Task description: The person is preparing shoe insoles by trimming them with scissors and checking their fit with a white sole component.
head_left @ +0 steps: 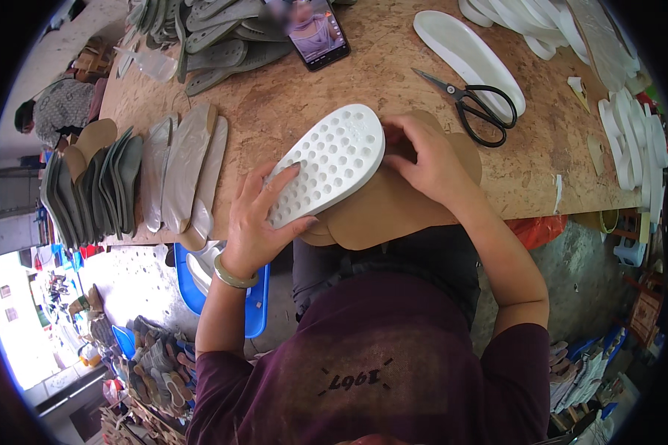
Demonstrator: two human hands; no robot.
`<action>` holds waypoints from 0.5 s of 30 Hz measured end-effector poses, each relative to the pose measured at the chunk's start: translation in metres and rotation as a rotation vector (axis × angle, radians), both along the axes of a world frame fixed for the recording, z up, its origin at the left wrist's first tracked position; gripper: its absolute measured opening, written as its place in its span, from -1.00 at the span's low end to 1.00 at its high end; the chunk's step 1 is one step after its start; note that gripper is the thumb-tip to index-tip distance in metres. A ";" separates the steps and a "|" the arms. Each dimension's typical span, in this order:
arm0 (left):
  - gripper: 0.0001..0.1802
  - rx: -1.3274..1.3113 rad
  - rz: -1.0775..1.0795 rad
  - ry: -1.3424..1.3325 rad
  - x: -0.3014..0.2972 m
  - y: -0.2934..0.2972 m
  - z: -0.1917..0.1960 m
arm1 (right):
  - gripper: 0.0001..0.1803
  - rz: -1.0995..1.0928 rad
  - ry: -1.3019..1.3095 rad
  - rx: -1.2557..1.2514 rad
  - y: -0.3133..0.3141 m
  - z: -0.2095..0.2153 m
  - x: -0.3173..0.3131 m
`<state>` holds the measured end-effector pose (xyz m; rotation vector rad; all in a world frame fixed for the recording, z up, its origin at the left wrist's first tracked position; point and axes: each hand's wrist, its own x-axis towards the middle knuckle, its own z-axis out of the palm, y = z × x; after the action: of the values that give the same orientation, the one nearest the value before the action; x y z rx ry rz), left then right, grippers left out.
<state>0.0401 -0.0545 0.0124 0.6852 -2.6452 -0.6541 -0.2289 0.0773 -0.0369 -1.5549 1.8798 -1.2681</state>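
A white shoe sole (325,157), its upturned face covered in round dimples, is tilted over the near edge of the table. My left hand (263,211) grips its lower left end, fingers on the dimpled face and thumb along the near side. At the sole's far right end, my right hand (423,156) has bent fingers closed at the rim; the fingertips are partly hidden. Beneath the sole and my right hand lie brown sole-shaped pieces (386,211), overlapping and reaching past the table edge toward my lap.
Black-handled scissors (482,111) lie beside another white sole (460,55). A phone (319,37) rests near grey soles (230,44). Plastic-wrapped soles (189,167) and a row of dark insoles (96,185) line the left. White soles (631,141) stand at right. A blue bin (256,304) sits below.
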 end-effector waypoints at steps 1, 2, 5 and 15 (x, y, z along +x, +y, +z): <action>-0.18 0.068 0.013 0.031 0.003 0.001 0.001 | -0.44 0.006 -0.001 -0.002 0.000 0.002 0.002; -0.18 0.066 0.018 0.031 0.005 0.002 0.002 | -0.44 0.001 0.067 0.012 -0.001 0.003 0.004; -0.19 0.053 0.027 0.050 0.005 0.004 0.000 | -0.43 0.007 0.099 0.013 -0.002 0.002 0.003; -0.22 -0.171 0.027 -0.047 0.001 0.012 -0.010 | -0.61 0.104 -0.573 0.238 -0.020 0.021 -0.023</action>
<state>0.0408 -0.0423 0.0026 0.6928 -2.6899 -0.4024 -0.2520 0.0576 -0.0154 -1.0113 1.4933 -1.2249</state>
